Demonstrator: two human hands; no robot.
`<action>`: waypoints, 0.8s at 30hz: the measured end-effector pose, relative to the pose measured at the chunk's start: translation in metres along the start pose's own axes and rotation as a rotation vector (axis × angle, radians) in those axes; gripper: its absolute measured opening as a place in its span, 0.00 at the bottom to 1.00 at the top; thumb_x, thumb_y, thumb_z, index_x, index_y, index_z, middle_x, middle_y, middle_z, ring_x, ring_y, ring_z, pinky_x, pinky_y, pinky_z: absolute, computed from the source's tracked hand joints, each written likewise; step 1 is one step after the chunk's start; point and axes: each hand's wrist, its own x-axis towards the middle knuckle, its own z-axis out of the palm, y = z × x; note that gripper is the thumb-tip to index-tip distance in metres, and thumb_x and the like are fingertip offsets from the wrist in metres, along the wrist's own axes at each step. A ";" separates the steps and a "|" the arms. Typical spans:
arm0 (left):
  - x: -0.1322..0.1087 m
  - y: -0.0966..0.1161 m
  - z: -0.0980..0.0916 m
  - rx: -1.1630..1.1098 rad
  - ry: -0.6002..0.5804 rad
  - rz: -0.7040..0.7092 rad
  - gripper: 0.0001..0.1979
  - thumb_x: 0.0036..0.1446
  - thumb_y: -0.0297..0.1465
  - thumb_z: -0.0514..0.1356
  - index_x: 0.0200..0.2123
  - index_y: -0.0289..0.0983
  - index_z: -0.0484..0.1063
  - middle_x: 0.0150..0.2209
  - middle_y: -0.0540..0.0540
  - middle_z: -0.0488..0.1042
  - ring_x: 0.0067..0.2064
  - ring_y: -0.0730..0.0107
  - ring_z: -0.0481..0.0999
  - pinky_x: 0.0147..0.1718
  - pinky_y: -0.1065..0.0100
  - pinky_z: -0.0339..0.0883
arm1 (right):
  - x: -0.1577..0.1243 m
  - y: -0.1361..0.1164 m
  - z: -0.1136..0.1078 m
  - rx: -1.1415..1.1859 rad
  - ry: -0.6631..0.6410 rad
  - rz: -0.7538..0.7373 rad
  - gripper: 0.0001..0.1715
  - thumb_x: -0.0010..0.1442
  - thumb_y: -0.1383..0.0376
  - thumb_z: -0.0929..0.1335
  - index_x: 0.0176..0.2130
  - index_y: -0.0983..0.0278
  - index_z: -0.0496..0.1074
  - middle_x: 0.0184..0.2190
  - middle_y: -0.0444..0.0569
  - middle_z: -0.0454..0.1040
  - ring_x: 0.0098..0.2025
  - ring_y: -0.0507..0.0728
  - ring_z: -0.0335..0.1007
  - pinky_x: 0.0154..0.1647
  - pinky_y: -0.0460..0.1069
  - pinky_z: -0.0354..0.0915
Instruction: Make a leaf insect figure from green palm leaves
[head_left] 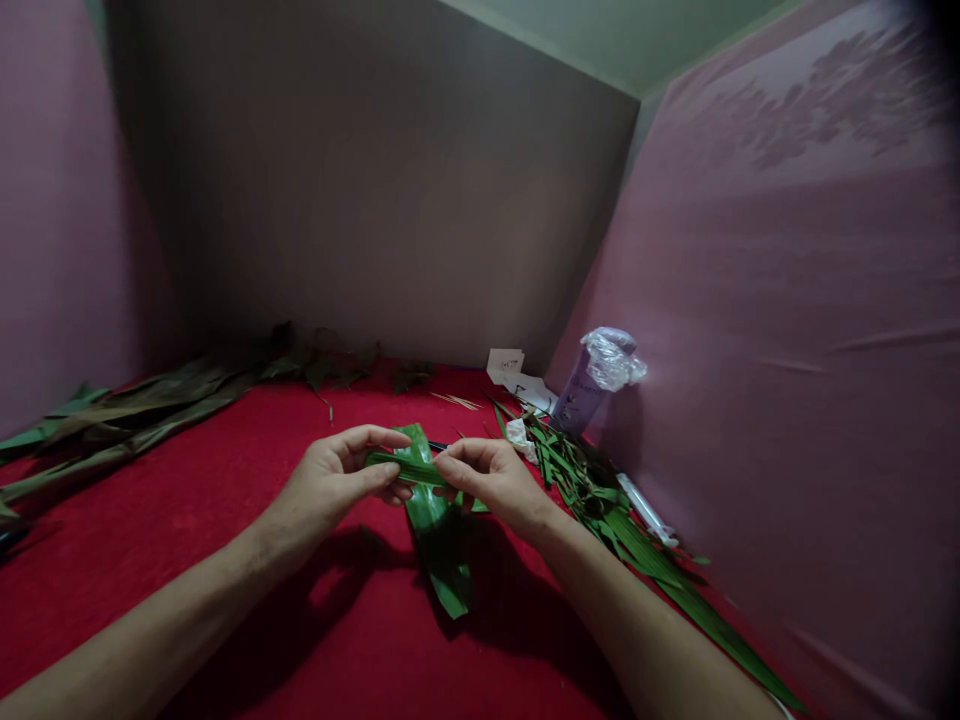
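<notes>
Both my hands meet over a red cloth floor (225, 520), pinching a long green leaf strip (439, 545). My left hand (337, 485) grips its upper end between thumb and fingers. My right hand (491, 478) pinches the same folded part from the other side. The leaf's free end hangs down toward me, bent over itself near the top.
A pile of green leaf strips and trimmings (592, 490) lies at the right by the pink wall. A purple bottle with crumpled plastic on top (592, 385) stands behind it, with white paper scraps (517, 372). Darker long leaves (127, 415) lie at the left.
</notes>
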 end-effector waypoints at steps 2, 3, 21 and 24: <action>0.000 0.000 0.000 0.004 0.018 -0.004 0.10 0.47 0.25 0.63 0.35 0.36 0.72 0.27 0.48 0.79 0.27 0.68 0.77 0.30 0.68 0.72 | 0.000 0.001 0.001 -0.012 0.014 -0.007 0.17 0.52 0.53 0.68 0.30 0.66 0.71 0.23 0.44 0.70 0.23 0.48 0.62 0.21 0.43 0.59; 0.000 0.000 0.001 0.007 0.024 -0.005 0.09 0.47 0.25 0.63 0.35 0.36 0.72 0.27 0.48 0.79 0.26 0.68 0.77 0.30 0.68 0.72 | 0.000 0.001 0.002 -0.016 0.025 -0.011 0.17 0.51 0.54 0.69 0.31 0.66 0.71 0.23 0.44 0.70 0.23 0.48 0.62 0.21 0.43 0.59; -0.002 0.000 0.004 -0.052 -0.004 -0.028 0.12 0.44 0.26 0.65 0.35 0.35 0.72 0.25 0.49 0.78 0.26 0.70 0.76 0.30 0.69 0.70 | 0.000 -0.001 0.002 -0.009 0.068 -0.002 0.14 0.50 0.57 0.69 0.26 0.67 0.70 0.19 0.42 0.68 0.19 0.46 0.60 0.20 0.43 0.56; -0.001 -0.001 0.004 -0.111 -0.041 -0.031 0.18 0.42 0.26 0.67 0.39 0.37 0.71 0.29 0.48 0.79 0.30 0.68 0.77 0.32 0.68 0.70 | 0.001 0.002 0.001 0.093 0.066 0.036 0.16 0.50 0.55 0.70 0.25 0.66 0.70 0.19 0.42 0.69 0.18 0.47 0.60 0.19 0.43 0.57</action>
